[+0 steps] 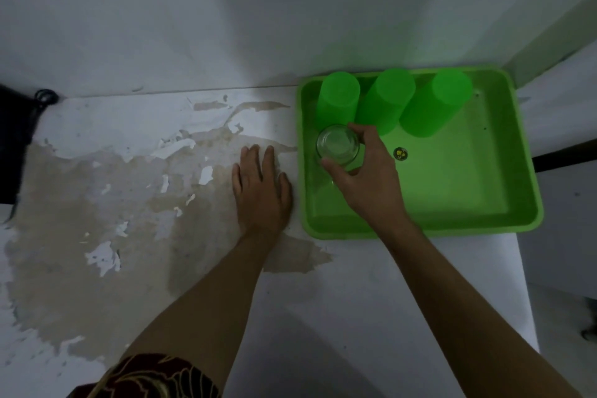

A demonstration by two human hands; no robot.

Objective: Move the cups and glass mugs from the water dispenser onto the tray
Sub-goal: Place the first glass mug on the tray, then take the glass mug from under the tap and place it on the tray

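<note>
Green plastic fills the right part of my view: a shallow rectangular tray [468, 191] sits on a white table [339, 300], close to the wall. In the far part of the tray I see three green cups [338, 97] standing upside down in one row, side by side. Just in front of the left one is a clear glass mug [337, 145], also with its bottom up, in the near-left area of the tray. My right hand [368, 171] grasps this glass from its right side; the thumb is curled at its near edge and the other fingers wrap behind its far side. I cannot tell if the glass already rests on the tray floor or is a little above it.

My left hand [261, 191] lies flat on the table, just beside the left wall of the tray, with fingers straight and relaxed, holding nothing. Under it the white coating of the table is peeled, and a large brownish patch [97, 197] shows. A small dark round sticker [400, 153] is on the tray floor, just right of my right hand.
</note>
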